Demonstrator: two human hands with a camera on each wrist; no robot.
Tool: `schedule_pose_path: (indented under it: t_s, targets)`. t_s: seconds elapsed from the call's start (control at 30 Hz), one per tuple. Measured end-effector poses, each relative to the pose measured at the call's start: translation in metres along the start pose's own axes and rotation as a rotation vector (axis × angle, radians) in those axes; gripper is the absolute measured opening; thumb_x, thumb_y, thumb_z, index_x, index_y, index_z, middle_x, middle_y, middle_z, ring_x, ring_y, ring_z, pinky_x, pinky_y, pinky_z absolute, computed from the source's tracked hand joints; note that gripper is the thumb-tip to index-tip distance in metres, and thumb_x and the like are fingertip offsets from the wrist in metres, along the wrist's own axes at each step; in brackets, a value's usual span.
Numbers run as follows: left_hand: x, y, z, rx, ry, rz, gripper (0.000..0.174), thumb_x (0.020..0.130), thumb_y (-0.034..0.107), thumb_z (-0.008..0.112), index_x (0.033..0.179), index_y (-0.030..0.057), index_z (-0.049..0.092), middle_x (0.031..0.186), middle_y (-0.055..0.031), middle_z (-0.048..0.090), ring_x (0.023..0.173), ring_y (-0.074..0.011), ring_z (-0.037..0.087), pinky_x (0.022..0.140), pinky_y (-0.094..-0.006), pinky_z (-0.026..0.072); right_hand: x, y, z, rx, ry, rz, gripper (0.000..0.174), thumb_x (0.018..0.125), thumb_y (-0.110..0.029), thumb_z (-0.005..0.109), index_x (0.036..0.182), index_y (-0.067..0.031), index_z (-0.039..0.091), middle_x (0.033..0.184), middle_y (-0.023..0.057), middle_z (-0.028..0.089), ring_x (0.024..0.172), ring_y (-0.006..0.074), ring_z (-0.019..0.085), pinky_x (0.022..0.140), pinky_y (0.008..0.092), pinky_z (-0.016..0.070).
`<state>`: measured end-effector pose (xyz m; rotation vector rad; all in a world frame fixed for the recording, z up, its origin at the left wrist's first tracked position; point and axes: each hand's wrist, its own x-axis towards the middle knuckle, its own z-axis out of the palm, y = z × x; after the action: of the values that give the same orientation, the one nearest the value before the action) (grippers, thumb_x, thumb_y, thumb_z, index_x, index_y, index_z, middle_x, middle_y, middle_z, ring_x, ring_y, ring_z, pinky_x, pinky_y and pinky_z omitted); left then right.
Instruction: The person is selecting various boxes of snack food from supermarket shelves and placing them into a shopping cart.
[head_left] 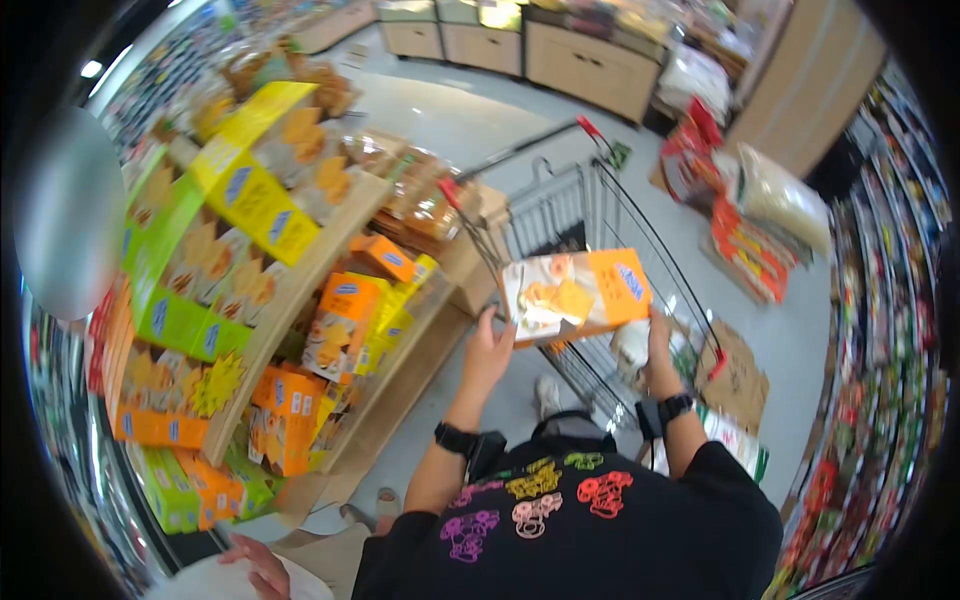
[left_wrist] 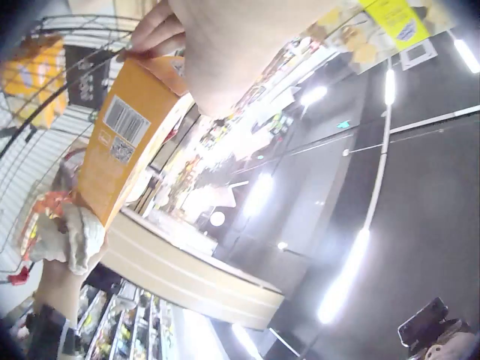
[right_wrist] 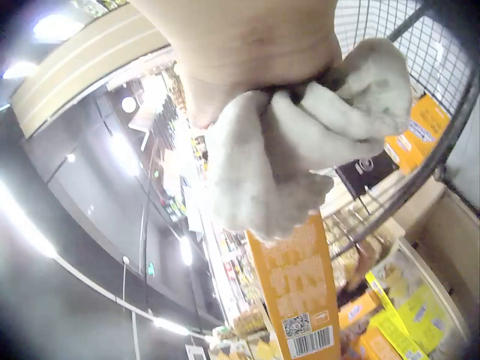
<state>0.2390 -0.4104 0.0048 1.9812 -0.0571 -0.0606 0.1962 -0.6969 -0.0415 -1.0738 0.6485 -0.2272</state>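
Above cart's (head_left: 545,213) near edge: support orange box (head_left: 575,293) evenly at both ends | pinching left end with left hand (head_left: 487,352) | clutching white cloth (right_wrist: 292,142) in right hand (head_left: 661,355) at right end, unable to tell fingertip contact | avoid crushing

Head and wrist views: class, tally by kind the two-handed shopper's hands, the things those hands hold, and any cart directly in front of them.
Hands: 2 (left hand, right hand)
Held orange-and-white box: 1
Held white cloth: 1
Shopping cart: 1
Total: 5
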Motion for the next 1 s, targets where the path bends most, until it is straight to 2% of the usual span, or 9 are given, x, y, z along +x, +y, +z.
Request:
schedule_pose_path:
  t_s: [0.1, 0.2, 0.33, 0.37, 0.47, 0.53, 0.77, 0.87, 1.0]
  targets:
    - [0.025, -0.007, 0.057, -0.026, -0.297, -0.080, 0.053, 0.080, 0.033, 0.054, 0.120, 0.0015, 0.039, 0.078, -0.0166, 0.062, 0.066, -0.0264, 0.060, 0.059, -0.0351, 0.0458, 0.011, -0.014, -0.044, 0.142, 0.180, -0.037, 0.031, 0.085, -0.028, 0.050, 0.093, 0.0010, 0.056, 0.080, 0.0073, 0.060, 0.067, 0.0149, 0.059, 0.059, 0.0254, 0.0463]
    - [0.043, -0.035, 0.128, -0.003, -0.423, -0.047, 0.057, 0.080, 0.036, 0.054, 0.121, 0.0011, 0.036, 0.088, -0.0188, 0.060, 0.067, -0.0270, 0.060, 0.060, -0.0344, 0.0470, 0.047, -0.004, -0.101, -0.019, 0.373, -0.044, 0.031, 0.084, -0.026, 0.051, 0.095, 0.0024, 0.057, 0.082, 0.0064, 0.061, 0.066, 0.0144, 0.058, 0.059, 0.0249, 0.0457]
    - [0.066, -0.059, 0.201, -0.112, -0.596, -0.586, 0.064, 0.078, 0.043, 0.053, 0.124, 0.0025, 0.034, 0.106, -0.0197, 0.054, 0.088, -0.0286, 0.059, 0.077, -0.0365, 0.0456, 0.090, 0.020, -0.158, -0.251, 0.523, -0.024, 0.033, 0.080, -0.028, 0.055, 0.086, 0.0034, 0.062, 0.078, 0.0055, 0.062, 0.069, 0.0142, 0.058, 0.060, 0.0250, 0.0440]
    - [0.073, -0.061, 0.207, -0.176, -0.717, -0.759, 0.068, 0.077, 0.046, 0.051, 0.126, 0.0031, 0.031, 0.121, -0.0200, 0.045, 0.094, -0.0287, 0.056, 0.084, -0.0390, 0.0417, 0.109, 0.036, -0.182, -0.420, 0.516, 0.000, 0.039, 0.077, -0.036, 0.057, 0.084, 0.0016, 0.064, 0.075, 0.0069, 0.063, 0.070, 0.0153, 0.058, 0.063, 0.0269, 0.0438]
    - [0.075, -0.076, 0.241, -0.355, -0.701, -0.922, 0.053, 0.085, 0.042, 0.035, 0.125, 0.0069, 0.033, 0.099, -0.0103, 0.058, 0.086, -0.0220, 0.058, 0.079, -0.0338, 0.0428, 0.126, 0.026, -0.173, -0.730, 0.509, 0.114, 0.048, 0.074, -0.048, 0.053, 0.087, -0.0030, 0.065, 0.076, 0.0101, 0.064, 0.072, 0.0207, 0.059, 0.069, 0.0321, 0.0439]
    - [0.080, -0.108, 0.270, -0.584, -0.738, -1.025, 0.047, 0.088, 0.040, 0.029, 0.121, 0.0097, 0.042, 0.112, -0.0063, 0.055, 0.103, -0.0177, 0.052, 0.091, -0.0350, 0.0344, 0.153, 0.040, -0.174, -0.894, 0.481, 0.173, 0.047, 0.074, -0.048, 0.053, 0.086, -0.0041, 0.065, 0.082, 0.0150, 0.064, 0.079, 0.0276, 0.061, 0.072, 0.0341, 0.0449]
    - [0.087, -0.171, 0.317, -0.677, -0.384, -1.193, 0.046, 0.091, 0.036, 0.018, 0.119, 0.0103, 0.044, 0.113, -0.0080, 0.055, 0.100, -0.0202, 0.056, 0.083, -0.0336, 0.0445, 0.214, 0.094, -0.153, -1.076, 0.293, 0.292, 0.049, 0.072, -0.050, 0.050, 0.081, -0.0045, 0.066, 0.084, 0.0171, 0.063, 0.084, 0.0319, 0.059, 0.075, 0.0369, 0.0451]
    - [0.090, -0.179, 0.328, -0.714, -0.366, -1.206, 0.046, 0.091, 0.035, 0.017, 0.118, 0.0098, 0.044, 0.112, -0.0095, 0.055, 0.097, -0.0215, 0.057, 0.082, -0.0352, 0.0461, 0.234, 0.101, -0.150, -1.102, 0.229, 0.416, 0.049, 0.071, -0.049, 0.055, 0.088, -0.0044, 0.065, 0.087, 0.0162, 0.063, 0.085, 0.0286, 0.060, 0.074, 0.0332, 0.0459]
    - [0.110, -0.113, 0.329, -0.542, -0.175, -1.464, 0.035, 0.088, 0.031, 0.035, 0.107, 0.0051, 0.048, 0.099, -0.0114, 0.059, 0.083, -0.0230, 0.061, 0.071, -0.0332, 0.0496, 0.256, 0.118, -0.154, -1.171, 0.193, 0.485, 0.053, 0.069, -0.056, 0.052, 0.089, -0.0090, 0.066, 0.089, 0.0132, 0.063, 0.087, 0.0285, 0.059, 0.078, 0.0332, 0.0453]
